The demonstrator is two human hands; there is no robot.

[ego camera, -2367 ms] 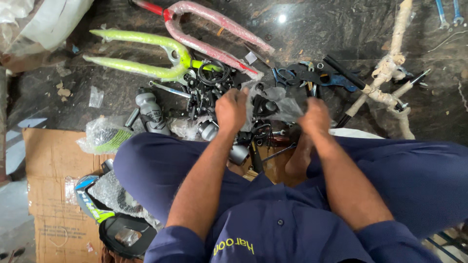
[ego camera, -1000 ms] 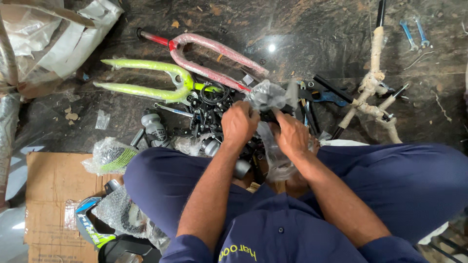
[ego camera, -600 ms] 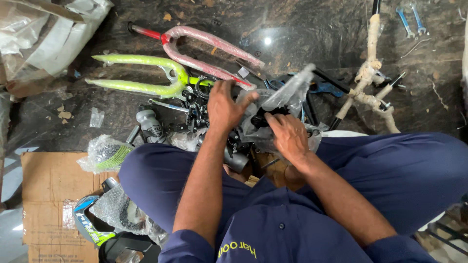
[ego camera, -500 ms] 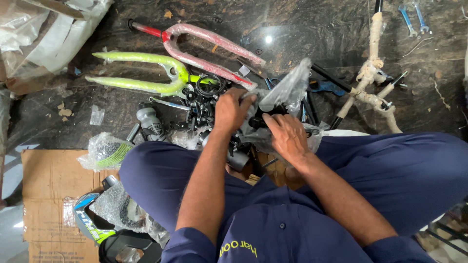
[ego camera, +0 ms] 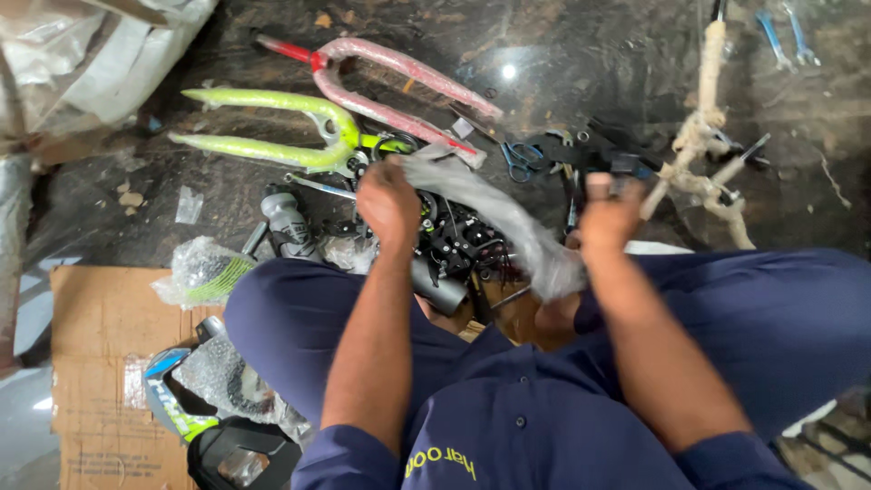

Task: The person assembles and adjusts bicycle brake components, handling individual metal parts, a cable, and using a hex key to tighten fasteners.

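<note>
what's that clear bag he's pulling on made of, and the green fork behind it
Bag: looks like thin clear plastic film, crinkled and see-through, stretched between left hand and right hand. Green fork: probably painted metal, glossy lime finish under what seems a wrapping.

Flat brown cardboard lies lower left – a clear bubble-wrap packet on it; white plastic sacks upper left.

Both bare forearms reach forward from rolled blue sleeves, well apart. The left hand is curled shut, knuckles up, its grip pinched closed. The right hand is raised, fingers folded in, thumb pointing up, slightly blurred.
</note>
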